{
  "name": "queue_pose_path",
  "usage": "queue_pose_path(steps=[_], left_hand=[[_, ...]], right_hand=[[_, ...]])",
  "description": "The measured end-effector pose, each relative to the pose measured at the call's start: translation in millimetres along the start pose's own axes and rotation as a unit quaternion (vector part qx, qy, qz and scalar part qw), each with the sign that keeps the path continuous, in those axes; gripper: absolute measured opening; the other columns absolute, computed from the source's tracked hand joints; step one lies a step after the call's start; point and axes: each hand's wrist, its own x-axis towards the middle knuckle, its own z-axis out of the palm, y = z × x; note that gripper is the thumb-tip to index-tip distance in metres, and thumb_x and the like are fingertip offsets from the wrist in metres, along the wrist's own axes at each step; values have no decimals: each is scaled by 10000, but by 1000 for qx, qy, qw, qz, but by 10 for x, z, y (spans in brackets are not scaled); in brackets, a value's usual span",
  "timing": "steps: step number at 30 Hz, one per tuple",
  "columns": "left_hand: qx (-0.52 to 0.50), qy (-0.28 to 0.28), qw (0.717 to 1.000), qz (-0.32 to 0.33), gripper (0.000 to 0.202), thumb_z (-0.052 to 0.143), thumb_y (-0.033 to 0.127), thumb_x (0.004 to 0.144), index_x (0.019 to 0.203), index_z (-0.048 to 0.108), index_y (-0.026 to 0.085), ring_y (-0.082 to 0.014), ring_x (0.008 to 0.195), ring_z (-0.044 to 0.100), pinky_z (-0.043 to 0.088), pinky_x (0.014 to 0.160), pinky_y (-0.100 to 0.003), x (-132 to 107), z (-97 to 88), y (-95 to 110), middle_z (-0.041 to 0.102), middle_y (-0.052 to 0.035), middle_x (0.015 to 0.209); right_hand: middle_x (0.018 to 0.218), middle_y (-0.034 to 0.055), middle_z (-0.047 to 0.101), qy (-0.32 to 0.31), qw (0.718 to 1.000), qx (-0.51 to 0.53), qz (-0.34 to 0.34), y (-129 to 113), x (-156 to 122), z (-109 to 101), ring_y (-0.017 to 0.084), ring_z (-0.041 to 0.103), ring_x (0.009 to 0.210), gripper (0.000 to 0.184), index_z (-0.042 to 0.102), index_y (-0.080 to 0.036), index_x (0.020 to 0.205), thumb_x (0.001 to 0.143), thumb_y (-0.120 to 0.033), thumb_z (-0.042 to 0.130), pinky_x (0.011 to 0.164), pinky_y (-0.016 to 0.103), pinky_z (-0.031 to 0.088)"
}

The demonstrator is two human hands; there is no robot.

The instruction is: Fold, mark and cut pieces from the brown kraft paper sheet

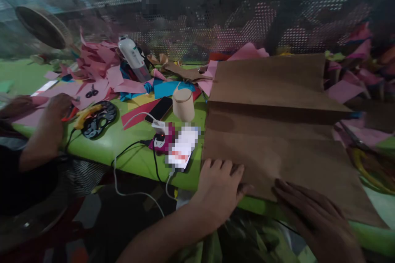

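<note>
A large sheet of brown paper (pixel 247 131) with fold creases lies over the right part of the green table, its far part raised against the clutter behind. My left hand (pixel 220 185) rests on the sheet's near left corner, fingers spread and thumb out to the right. Near the front edge, my right hand (pixel 311 213) lies on the paper with its fingers stretched out side by side. Neither hand grips anything. Just left of the sheet are a lit phone (pixel 184 148) on a charging cable and a pale round roll of tape or cup (pixel 184 107).
A magenta power strip (pixel 163 141) with plugs and cables sits left of the phone. Farther left are a dark phone (pixel 159 109), a yellow glue gun (pixel 88 116) and a co-worker's hands (pixel 58 106). Yellow-handled scissors (pixel 370 168) lie at the right. Pink scraps (pixel 105 57) pile up behind.
</note>
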Motion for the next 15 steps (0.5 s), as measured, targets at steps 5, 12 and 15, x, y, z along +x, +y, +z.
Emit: queue_pose_path(steps=[5,12,15], left_hand=[[28,18,996,79,441,570,483,990,1371,622,268,-301,1258,586,495,1040,-502,216,163,124,622,-132,1372],[21,28,992,125,547,468,538,1017,1550,409,431,-342,1523,330,309,1182,-675,190,384,26,339,-75,1677],[32,27,990,134,558,473,551,1011,1554,400,444,-344,1516,348,324,1174,-674,206,373,-9,350,-71,1676]], right_hand=[[1221,20,786,20,999,22,19,-47,19,-2,237,745,1040,282,687,-286,1248,984,-278,587,912,408,513],[1291,23,757,6,999,14,40,-109,16,-11,215,715,1154,379,633,-288,1359,989,-236,571,993,402,516],[1401,40,692,-17,999,12,48,-104,-49,-63,200,641,1294,496,511,-265,1503,1009,-215,511,1076,396,493]])
